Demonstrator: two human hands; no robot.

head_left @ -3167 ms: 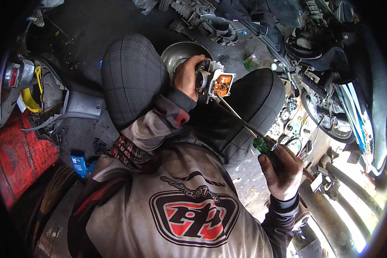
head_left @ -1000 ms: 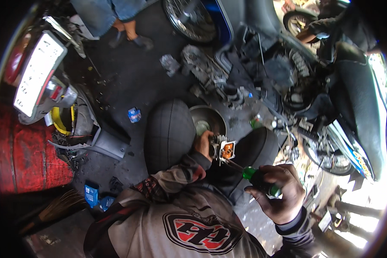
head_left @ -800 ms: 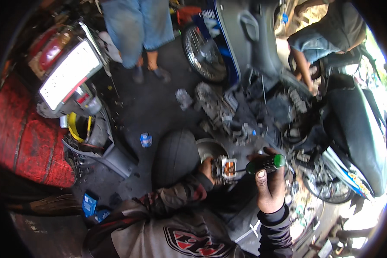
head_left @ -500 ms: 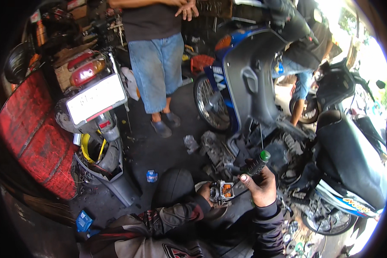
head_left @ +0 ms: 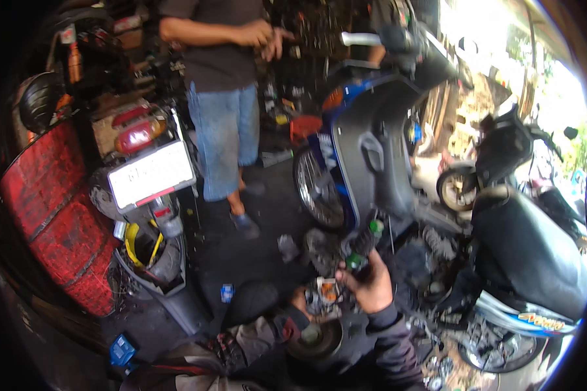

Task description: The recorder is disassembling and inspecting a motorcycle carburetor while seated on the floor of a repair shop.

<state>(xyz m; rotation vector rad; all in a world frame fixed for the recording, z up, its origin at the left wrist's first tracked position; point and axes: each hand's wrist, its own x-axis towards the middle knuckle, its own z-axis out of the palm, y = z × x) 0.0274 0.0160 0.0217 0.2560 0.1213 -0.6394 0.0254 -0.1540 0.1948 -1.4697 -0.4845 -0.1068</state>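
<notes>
Carburetor: this little metal carburetor (head_left: 321, 298) is low in the view, near the middle, up off the floor in the left hand, orange bit showing inside; call it the middle of the clock
Left hand: left hand (head_left: 299, 301) is on its 9 o'clock side, fingers curled in around the body, though most of them are hidden so can't say how tight
Right hand: right hand (head_left: 373, 285) sits between 2 and 3, just beside the carb, thumb and fingers closed around the low end of the screwdriver handle
Screwdriver: chunky green and black screwdriver (head_left: 364, 246), handle leaning up toward 1 o'clock; the shaft is too blurry to tell if the tip touches anything
Bowl: round metal bowl (head_left: 334, 340) at 6, just below the carb
Packet: small blue packet (head_left: 226, 293) on the floor at 9
Drum: beat-up red drum (head_left: 62, 221) between 9 and 10
Bystander: person in denim shorts (head_left: 220, 133) standing at 11, hands up in front
Bikes: blue and grey underbone motorbike (head_left: 375, 150) between 12 and 1, plus a black-seated motorcycle (head_left: 535, 241) between 2 and 3
</notes>
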